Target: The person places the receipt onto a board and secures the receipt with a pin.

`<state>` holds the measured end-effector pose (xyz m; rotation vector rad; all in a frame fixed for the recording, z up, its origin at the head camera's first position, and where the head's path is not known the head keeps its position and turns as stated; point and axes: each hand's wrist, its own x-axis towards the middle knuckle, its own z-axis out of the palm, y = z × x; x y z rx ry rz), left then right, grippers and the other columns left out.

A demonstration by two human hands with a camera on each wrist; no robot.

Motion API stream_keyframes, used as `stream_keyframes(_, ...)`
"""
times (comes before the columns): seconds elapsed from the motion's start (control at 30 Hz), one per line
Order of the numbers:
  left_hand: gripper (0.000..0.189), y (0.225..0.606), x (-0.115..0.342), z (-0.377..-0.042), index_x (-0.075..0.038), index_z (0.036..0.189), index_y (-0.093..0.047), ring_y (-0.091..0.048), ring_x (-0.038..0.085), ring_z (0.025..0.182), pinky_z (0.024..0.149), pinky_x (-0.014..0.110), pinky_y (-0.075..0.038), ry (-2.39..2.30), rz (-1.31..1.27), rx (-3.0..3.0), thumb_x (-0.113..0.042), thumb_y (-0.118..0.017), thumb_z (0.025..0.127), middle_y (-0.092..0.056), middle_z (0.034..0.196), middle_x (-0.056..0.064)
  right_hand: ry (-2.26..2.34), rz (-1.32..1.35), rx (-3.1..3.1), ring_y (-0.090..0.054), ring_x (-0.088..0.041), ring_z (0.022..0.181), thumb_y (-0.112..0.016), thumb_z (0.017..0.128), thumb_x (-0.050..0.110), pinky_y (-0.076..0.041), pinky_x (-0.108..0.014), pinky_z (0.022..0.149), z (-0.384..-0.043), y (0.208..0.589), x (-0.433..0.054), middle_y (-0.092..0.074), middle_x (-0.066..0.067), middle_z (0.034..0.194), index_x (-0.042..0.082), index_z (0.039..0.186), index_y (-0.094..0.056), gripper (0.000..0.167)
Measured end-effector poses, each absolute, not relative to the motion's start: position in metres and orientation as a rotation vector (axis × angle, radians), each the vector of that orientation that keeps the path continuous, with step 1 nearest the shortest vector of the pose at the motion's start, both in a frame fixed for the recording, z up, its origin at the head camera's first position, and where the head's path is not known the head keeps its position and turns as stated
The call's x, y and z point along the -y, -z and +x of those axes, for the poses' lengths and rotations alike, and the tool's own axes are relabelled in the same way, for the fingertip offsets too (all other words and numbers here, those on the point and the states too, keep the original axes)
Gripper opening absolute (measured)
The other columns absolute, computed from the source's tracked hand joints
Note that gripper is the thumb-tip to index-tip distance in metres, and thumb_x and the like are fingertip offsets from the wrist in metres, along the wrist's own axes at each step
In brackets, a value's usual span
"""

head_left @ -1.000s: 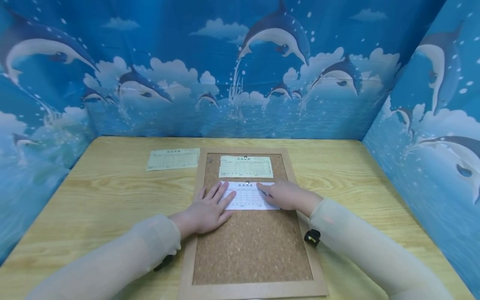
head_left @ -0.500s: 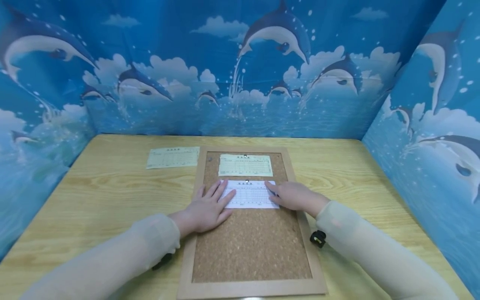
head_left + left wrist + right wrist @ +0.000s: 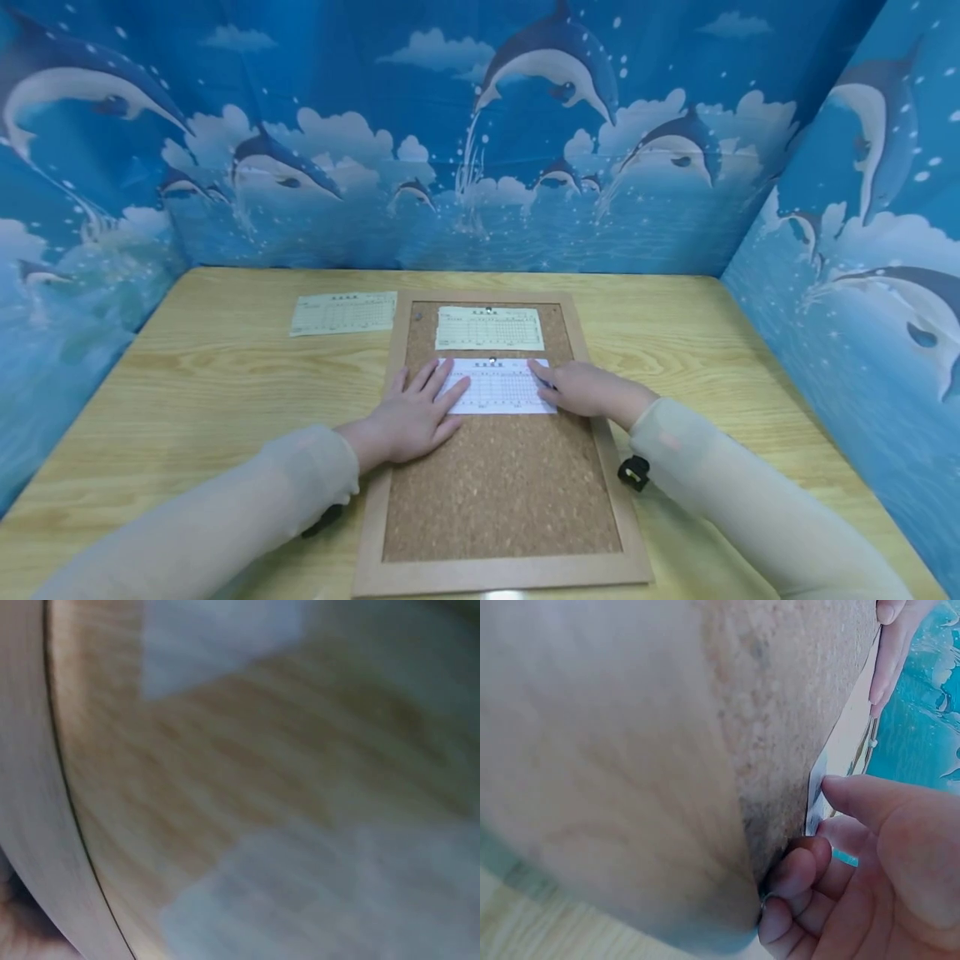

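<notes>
A white printed slip lies across the corkboard, with a small shiny pushpin at its top edge. My left hand rests flat with fingers spread, the fingertips over the slip's left end. At the slip's right end is my right hand; a small dark spot shows between thumb and forefinger, and I cannot tell whether it is something held. In the right wrist view the thumb reaches the slip's edge and the other fingers curl by the board's side. The left wrist view is blurred.
Above the white slip a pale green slip is fixed to the board under another pushpin. A second green slip lies on the table to the left of the wooden frame. A dolphin-print curtain encloses the table.
My right hand has slid a little to the right along the white slip, baring more of its printing, then stays there. The left hand and the slips hold their places.
</notes>
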<state>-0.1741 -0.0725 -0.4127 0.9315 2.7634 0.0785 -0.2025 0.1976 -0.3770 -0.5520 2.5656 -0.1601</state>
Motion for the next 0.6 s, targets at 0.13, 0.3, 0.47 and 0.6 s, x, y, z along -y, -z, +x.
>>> stream_keyframes(0.13,0.059,0.4118,0.0724,-0.1738,-0.023,0.151,-0.017,0.001,0.035,0.14,0.105,0.062,-0.006,-0.097,0.945,-2.768,-0.051,-0.023,0.099,-0.001,0.155,0.013,0.164,-0.547,-2.567,-0.051,-0.016,0.065,-0.043,0.1,0.03,-0.043,-0.034,0.07,-0.2029,0.3776,-0.1986,-0.054,-0.021,0.126,0.01,0.148,-0.024,0.056)
stream_keyframes(0.3,0.06,0.4123,0.0711,-0.1761,-0.024,0.151,-0.016,0.003,0.034,0.14,0.106,0.061,-0.005,-0.106,0.939,-2.765,-0.052,-0.023,0.098,-0.001,0.155,0.013,0.196,-0.545,-2.57,-0.052,-0.017,0.067,-0.045,0.099,0.032,-0.042,-0.035,0.072,-0.2015,0.376,-0.2018,-0.053,-0.021,0.128,0.009,0.148,-0.024,0.058)
stream_keyframes(0.47,0.064,0.4103,0.0708,-0.1775,-0.024,0.151,-0.015,0.006,0.032,0.14,0.107,0.058,-0.004,-0.145,0.866,-2.743,-0.056,-0.027,0.096,0.001,0.156,0.013,0.189,-0.552,-2.586,-0.057,-0.022,0.089,-0.048,0.098,0.034,-0.044,-0.038,0.081,-0.1987,0.3727,-0.2027,-0.048,-0.021,0.134,0.006,0.147,-0.026,0.06)
stream_keyframes(0.6,0.067,0.4058,0.0716,-0.1772,-0.02,0.151,-0.017,0.005,0.032,0.141,0.108,0.057,-0.003,-0.2,0.838,-2.715,-0.057,-0.03,0.096,0.0,0.155,0.013,0.164,-0.538,-2.595,-0.06,-0.024,0.09,-0.051,0.097,0.032,-0.047,-0.038,0.08,-0.1965,0.3704,-0.2047,-0.056,-0.02,0.124,0.004,0.146,-0.027,0.062)
